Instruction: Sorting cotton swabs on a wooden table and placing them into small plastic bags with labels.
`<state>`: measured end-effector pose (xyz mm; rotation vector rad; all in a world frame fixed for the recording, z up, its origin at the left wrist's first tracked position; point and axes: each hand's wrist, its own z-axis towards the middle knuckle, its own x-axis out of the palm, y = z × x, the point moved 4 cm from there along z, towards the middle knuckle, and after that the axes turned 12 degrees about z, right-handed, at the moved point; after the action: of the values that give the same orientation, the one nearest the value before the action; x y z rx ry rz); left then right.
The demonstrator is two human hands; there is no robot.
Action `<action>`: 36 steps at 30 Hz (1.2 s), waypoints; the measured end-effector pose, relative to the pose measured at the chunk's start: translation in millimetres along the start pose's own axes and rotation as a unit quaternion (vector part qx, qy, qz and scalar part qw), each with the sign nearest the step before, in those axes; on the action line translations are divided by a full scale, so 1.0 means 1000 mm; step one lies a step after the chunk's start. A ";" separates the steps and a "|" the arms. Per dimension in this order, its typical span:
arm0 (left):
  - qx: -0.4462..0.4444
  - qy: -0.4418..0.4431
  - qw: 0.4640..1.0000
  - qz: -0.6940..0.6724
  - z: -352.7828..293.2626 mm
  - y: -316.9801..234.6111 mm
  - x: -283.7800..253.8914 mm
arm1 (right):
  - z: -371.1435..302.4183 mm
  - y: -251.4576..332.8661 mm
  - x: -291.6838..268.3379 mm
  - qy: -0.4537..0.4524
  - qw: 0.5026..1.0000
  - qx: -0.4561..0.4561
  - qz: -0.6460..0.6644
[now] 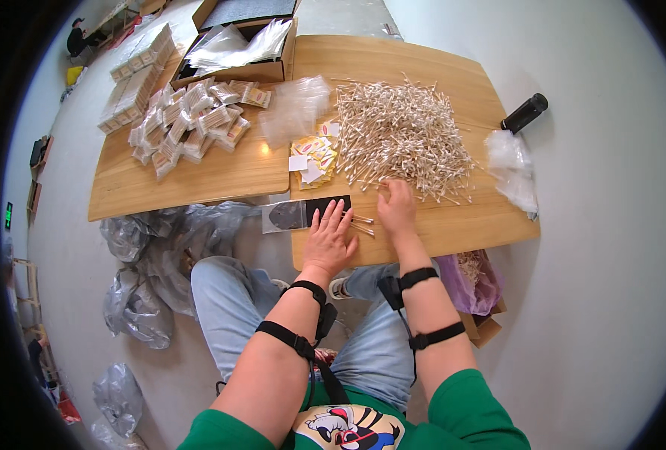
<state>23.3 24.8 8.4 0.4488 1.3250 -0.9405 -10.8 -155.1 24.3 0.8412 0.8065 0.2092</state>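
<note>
My left hand (331,238) lies with its fingers stretched out over a black card (319,213) near the table's front edge. A clear plastic bag (283,216) reaches out from the card to the left. A few cotton swabs (363,225) stick out to the right from beside my left fingers. My right hand (397,206) is at the near edge of a big heap of loose cotton swabs (404,135). Its thumb and fingers are pinched together on a cotton swab there; how many it holds is hidden.
Left of the heap lie yellow-and-white cards (314,159) and flat clear bags (295,109). Farther left are filled swab packs (190,124), stacked packs (134,94) and a cardboard box (277,71) of bags. A black bottle (524,114) and plastic bags (511,169) are at the right.
</note>
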 end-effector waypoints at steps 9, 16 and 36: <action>-0.008 -0.023 0.999 -0.040 -0.004 0.005 -0.001 | -0.008 -0.010 0.004 0.078 0.994 -0.010 -0.070; -0.016 -0.038 0.997 -0.058 -0.003 0.006 -0.001 | 0.003 -0.005 0.005 0.082 0.991 0.071 -0.080; -0.029 -0.007 0.999 -0.036 -0.003 0.006 0.003 | 0.007 0.000 0.006 0.076 0.971 0.154 -0.167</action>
<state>26.3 29.4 3.5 0.3505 1.3589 -0.9608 -2.0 -156.8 23.5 0.9706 1.1294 -0.1575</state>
